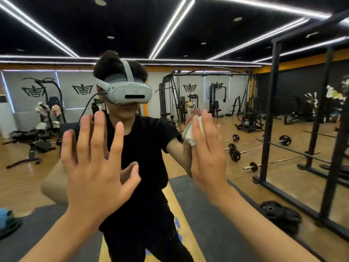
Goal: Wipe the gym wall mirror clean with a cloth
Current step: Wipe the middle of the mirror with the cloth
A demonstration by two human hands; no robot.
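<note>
We record the mirror (207, 86) filling nearly the whole frame, with the gym reflected in it.

The left hand (94, 167) is in the lower centre-left of the frame, raised palm-forward toward the glass. Its fingers are straight and spread wide, grasping nothing. Reflected fingertips show just behind its thumb, so the hand is at or very near the glass, but we cannot confirm contact.

The right hand (207, 154) is right of centre at about the same height, also palm-forward, with its fingers extended and close together. It is not clenched; it presses flat on the cloth (195, 133).

The cloth is white and bunched, and lies between this palm and the glass. It protrudes past the left edge of the hand, beside the fingers, and the reflected hand meets it from the other side. It is well apart from the left hand.

In the reflection at centre frame we note the person in a black T-shirt (147, 148) wearing a grey headset (130, 93). Barbells (235, 154) lie on the wooden floor (18, 176) right of centre. A black rack (270, 110) stands along the right of the frame, with weight plates (279, 214) on the floor at lower right. Light strips (170, 25) cross the dark ceiling at the top.
</note>
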